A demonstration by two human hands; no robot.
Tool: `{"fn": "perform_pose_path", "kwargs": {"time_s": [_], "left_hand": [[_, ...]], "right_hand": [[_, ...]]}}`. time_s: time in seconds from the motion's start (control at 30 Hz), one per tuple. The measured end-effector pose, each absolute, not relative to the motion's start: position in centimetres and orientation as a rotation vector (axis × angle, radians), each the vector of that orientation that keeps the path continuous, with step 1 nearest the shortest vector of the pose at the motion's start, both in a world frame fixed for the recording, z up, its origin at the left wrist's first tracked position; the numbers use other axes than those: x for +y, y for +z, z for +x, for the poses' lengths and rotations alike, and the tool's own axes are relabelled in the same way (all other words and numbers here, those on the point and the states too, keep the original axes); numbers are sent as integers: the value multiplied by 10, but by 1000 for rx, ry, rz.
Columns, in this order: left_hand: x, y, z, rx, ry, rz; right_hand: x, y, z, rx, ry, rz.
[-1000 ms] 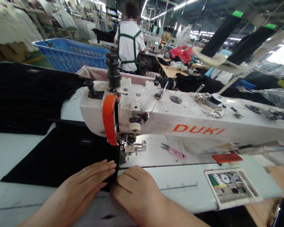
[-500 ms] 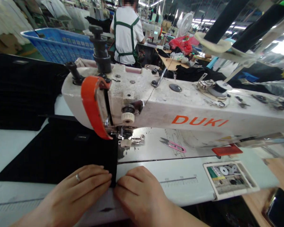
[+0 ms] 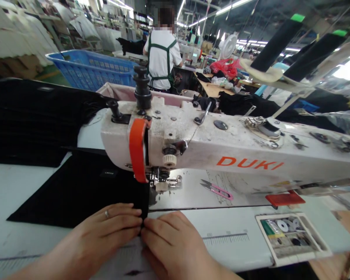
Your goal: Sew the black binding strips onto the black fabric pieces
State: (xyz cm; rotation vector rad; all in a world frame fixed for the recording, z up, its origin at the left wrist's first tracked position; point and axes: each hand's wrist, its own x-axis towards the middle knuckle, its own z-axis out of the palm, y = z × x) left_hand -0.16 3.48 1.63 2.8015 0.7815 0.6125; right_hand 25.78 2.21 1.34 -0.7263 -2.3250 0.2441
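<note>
A black fabric piece (image 3: 84,194) with a small dark label (image 3: 108,172) lies on the sewing machine's bed, its right edge running under the presser foot (image 3: 162,186). My left hand (image 3: 111,229), wearing a ring, rests flat across the near right corner of the fabric, fingers stretched out and its thumb hidden. Directly beside it, my right hand (image 3: 175,241) is closed with bent fingers on that same corner. The fingertips of both hands nearly meet there. Pink-handled thread snips (image 3: 217,189) lie to the right of the presser foot.
The white machine head (image 3: 198,140) with an orange guard (image 3: 138,151) spans the view. Stacked black fabric (image 3: 26,124) lies left. A parts tray (image 3: 291,237) sits at the right. Behind are a blue basket (image 3: 90,70) and a person (image 3: 161,58) facing away.
The camera view has shifted, so the machine and fabric appear lower and further right. Both hands stay at the fabric's near corner, and their fingertips are now closer together.
</note>
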Motion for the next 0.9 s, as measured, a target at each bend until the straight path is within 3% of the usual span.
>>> {"fn": "perform_pose_path", "kwargs": {"time_s": [0.9], "left_hand": [[138,-15,-15,1048,660,2511]], "right_hand": [[78,25,246,-2569,234,-1204]]}}
